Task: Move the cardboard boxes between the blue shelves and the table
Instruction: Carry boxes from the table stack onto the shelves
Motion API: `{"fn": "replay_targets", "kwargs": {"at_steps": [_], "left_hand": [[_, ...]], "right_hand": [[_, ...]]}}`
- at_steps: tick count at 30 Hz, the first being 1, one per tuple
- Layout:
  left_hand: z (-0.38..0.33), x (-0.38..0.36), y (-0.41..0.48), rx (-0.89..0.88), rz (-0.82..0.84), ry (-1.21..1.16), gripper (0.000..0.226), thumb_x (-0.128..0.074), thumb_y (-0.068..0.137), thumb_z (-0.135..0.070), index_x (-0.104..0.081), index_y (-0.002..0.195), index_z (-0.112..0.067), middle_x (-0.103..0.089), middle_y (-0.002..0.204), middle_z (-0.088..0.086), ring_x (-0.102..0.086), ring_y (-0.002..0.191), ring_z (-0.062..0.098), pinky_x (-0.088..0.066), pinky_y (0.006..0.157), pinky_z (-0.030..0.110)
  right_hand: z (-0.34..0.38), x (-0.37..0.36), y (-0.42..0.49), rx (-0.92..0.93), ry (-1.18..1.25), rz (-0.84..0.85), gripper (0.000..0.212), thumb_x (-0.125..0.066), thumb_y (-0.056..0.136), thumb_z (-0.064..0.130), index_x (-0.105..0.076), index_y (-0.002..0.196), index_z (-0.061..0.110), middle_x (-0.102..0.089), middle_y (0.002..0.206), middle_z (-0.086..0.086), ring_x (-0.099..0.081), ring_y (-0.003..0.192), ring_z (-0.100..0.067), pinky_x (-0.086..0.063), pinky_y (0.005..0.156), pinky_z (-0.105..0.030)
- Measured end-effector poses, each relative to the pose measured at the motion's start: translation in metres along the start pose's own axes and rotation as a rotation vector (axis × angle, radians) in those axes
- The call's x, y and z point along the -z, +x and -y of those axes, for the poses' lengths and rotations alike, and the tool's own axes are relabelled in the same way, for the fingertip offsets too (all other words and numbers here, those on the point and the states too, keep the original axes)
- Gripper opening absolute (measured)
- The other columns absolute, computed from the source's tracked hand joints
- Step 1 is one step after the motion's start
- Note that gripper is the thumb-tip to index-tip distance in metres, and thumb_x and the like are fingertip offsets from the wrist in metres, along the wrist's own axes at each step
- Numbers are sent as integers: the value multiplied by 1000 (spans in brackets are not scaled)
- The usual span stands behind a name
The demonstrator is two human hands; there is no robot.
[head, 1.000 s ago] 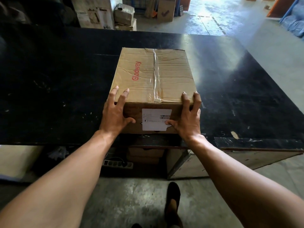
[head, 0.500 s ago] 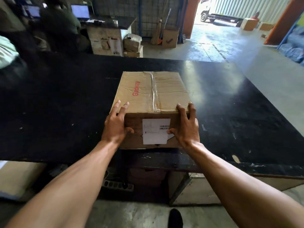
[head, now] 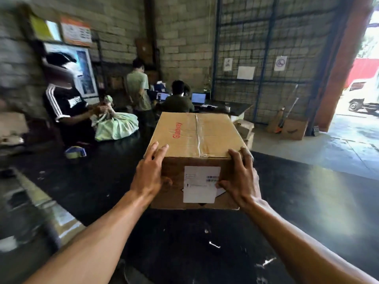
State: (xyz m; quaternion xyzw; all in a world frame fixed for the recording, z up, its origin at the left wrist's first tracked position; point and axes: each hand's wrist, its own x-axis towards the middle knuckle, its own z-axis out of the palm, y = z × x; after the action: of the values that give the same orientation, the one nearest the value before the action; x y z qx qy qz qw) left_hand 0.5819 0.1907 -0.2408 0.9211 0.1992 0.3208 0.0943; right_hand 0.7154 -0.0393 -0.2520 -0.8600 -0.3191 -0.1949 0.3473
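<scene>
Left hand (head: 149, 174), right hand (head: 240, 181) clamp cardboard box (head: 196, 136) at 2 near corners, fingers spread on top; shallow hold, may slip

Tan-brown cardboard box (head: 194, 136) with red lettering (head: 177, 130), white label (head: 202, 184) with black barcode (head: 212, 177), glossy black table (head: 287, 201), pale green sack (head: 117, 126), black shirt (head: 69, 103) with white sleeve stripes, possibly blue wire-mesh frame (head: 260, 83).
</scene>
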Motion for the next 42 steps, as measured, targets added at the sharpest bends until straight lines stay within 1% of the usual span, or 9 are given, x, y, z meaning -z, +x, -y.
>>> {"fn": "replay_targets", "kwargs": {"at_steps": [4,9,16,20,24,32,35,38,42], "left_hand": [[13,51,2,141,-66,61,113,-93,56,-28,-29,150,-26,-21,158,3,-37,136,34,-36,106,49],[39,128,-26,390,-201,213,119,-96,43,-26,-38,147,-22,-29,154,5,-38,135,31,-38,106,46],[78,238,-91,601,-285,434,117,-97,43,-25,-40,145,-18,-34,151,1,-40,133,27,-38,107,45],[97,284,-131,717,-300,539,119,-97,41,-29,-39,145,-21,-34,149,-1,-41,132,26,-40,105,46],[101,315,-167,837,-325,595,118,-96,44,-30,-36,146,-24,-31,150,-3,-39,132,25,-36,104,43],[78,351,-204,1120,-411,682,120,-95,45,-26,-33,148,-26,-30,150,-5,-38,133,27,-38,106,50],[57,355,-212,1209,-455,743,118,-95,47,-26,-33,147,-23,-30,150,-4,-35,135,23,-32,110,43],[26,355,-217,1312,-479,839,116,-94,50,-28,-32,148,-25,-29,151,-4,-33,137,21,-25,111,46],[-20,353,-234,1379,-486,935,116,-94,47,-33,-34,146,-21,-32,149,1,-35,134,24,-29,112,50]], "right_hand": [[35,-11,45,159,84,86,101,-89,60,32,-30,142,31,-13,154,2,-46,119,-42,-48,94,-56],[119,-35,72,368,211,188,101,-89,58,33,-30,140,30,-14,153,1,-47,119,-44,-47,95,-55],[248,-76,52,577,424,318,105,-88,61,32,-25,145,35,-14,155,-1,-47,121,-38,-48,96,-49],[311,-95,33,689,496,395,107,-91,53,36,-29,140,35,-16,153,-1,-49,120,-39,-51,91,-49],[358,-106,13,793,542,430,106,-92,56,35,-30,142,32,-15,155,-3,-47,123,-42,-48,93,-51],[437,-120,-3,1021,712,593,109,-93,51,36,-29,139,34,-17,155,0,-49,122,-42,-47,96,-58],[458,-119,-5,1128,783,634,110,-94,50,35,-31,140,31,-19,153,2,-49,122,-39,-45,98,-56],[467,-110,-11,1215,828,693,107,-92,52,32,-34,142,27,-20,152,1,-47,123,-39,-44,97,-51],[467,-91,-31,1289,923,760,108,-91,49,34,-34,140,28,-22,151,0,-47,124,-38,-43,98,-47]]}}
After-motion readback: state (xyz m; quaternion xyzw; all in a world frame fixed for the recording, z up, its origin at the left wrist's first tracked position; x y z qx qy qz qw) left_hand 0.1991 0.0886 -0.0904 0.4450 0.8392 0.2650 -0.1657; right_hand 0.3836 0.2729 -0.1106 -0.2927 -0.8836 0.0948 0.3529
